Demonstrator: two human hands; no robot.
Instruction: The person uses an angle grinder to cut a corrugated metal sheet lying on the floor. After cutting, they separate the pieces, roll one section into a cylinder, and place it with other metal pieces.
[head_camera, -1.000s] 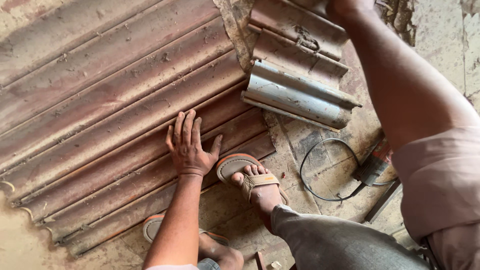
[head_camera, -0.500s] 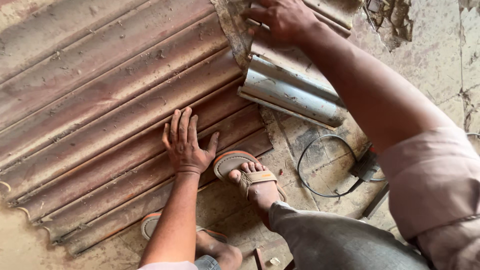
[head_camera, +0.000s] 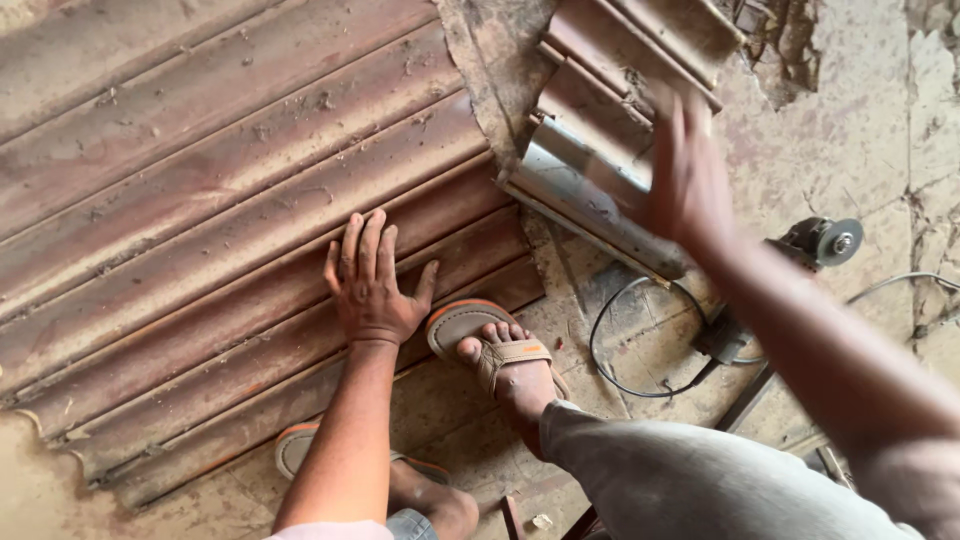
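Left hand (head_camera: 372, 282) flat, grip released, pressing the rusty shutter sheet (head_camera: 220, 220) on the floor. Right hand (head_camera: 685, 175) blurred over the slat stack (head_camera: 600, 130); grip unclear. We should pin firmly.

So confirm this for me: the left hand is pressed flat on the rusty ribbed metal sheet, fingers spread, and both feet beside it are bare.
Not quite: the feet are not bare. The head view shows the foot nearest the left hand wearing an orange-edged sandal, and the other foot wears one too. The rest stands: that hand lies flat, fingers spread, on the rusty ribbed metal sheet.
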